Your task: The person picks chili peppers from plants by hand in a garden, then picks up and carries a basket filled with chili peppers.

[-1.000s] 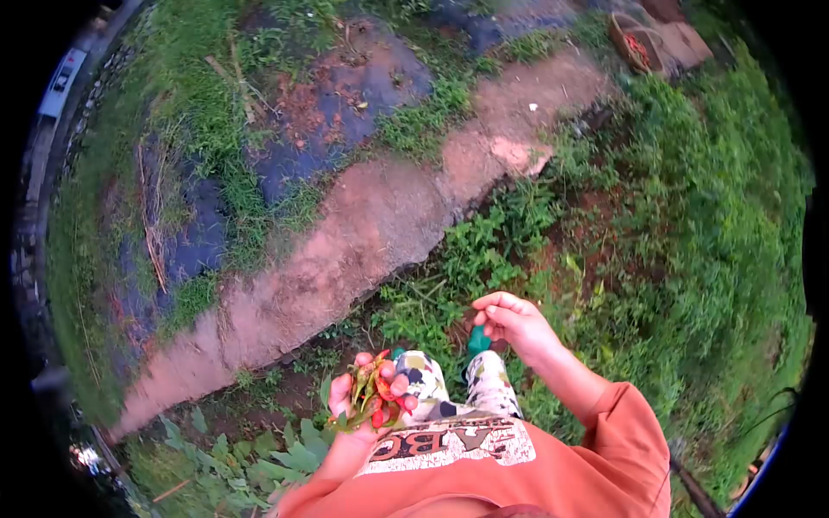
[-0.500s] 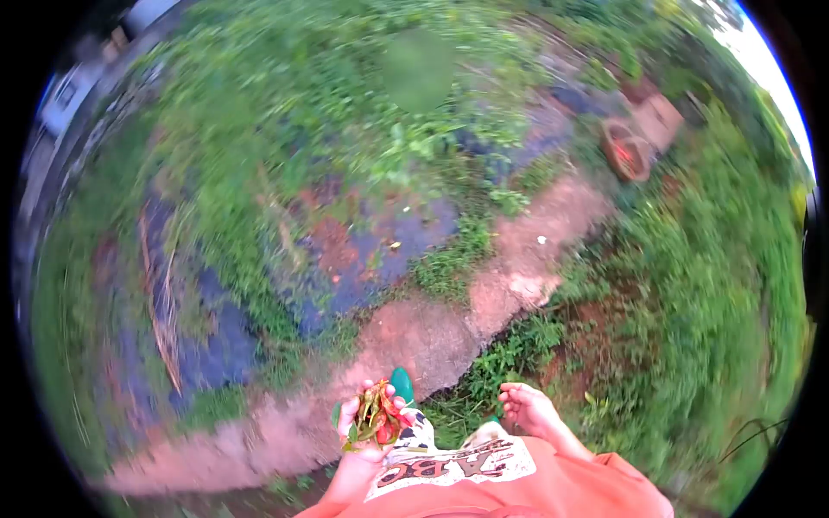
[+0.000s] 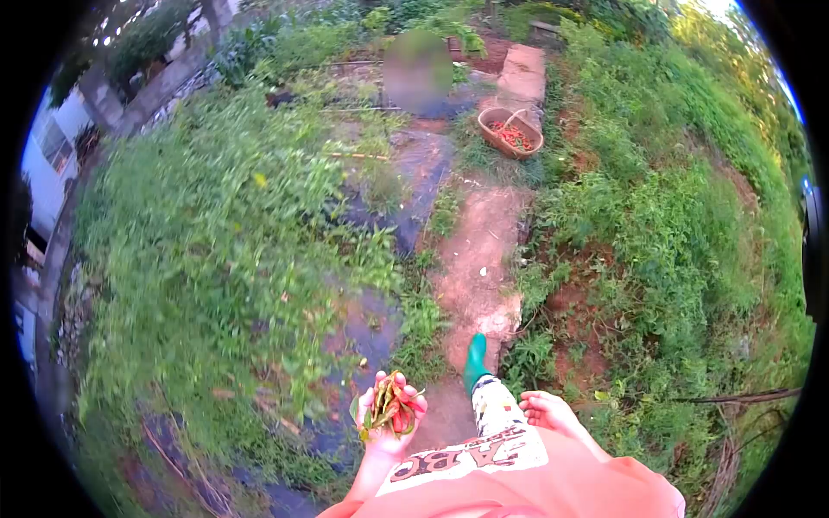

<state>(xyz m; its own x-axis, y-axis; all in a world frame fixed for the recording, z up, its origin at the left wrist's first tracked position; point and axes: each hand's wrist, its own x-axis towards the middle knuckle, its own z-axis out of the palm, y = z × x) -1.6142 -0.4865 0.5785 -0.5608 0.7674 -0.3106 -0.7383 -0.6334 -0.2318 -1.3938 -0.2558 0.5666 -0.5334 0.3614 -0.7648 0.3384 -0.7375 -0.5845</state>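
Observation:
My left hand (image 3: 390,436) is turned palm up, its fingers cupped around a bunch of red and green chili peppers (image 3: 390,406). A few leaves stick out among the pods. My right hand (image 3: 553,412) hangs beside my hip, fingers loosely bent, with nothing visible in it. Farther up the path stands a woven basket (image 3: 515,152) with an arched handle. Many red peppers (image 3: 511,135) lie inside it, well beyond the reach of both hands.
A narrow dirt path (image 3: 479,233) runs ahead, with my green boot (image 3: 477,358) on it. Leafy plants (image 3: 233,250) and dark plastic sheeting (image 3: 371,319) border the left. Dense weeds (image 3: 656,224) grow on the right. A building (image 3: 53,164) shows at far left.
My view has turned to line up with the path, and the basket now appears nearer the centre. One boot has stepped forward. The peppers are still in my left hand.

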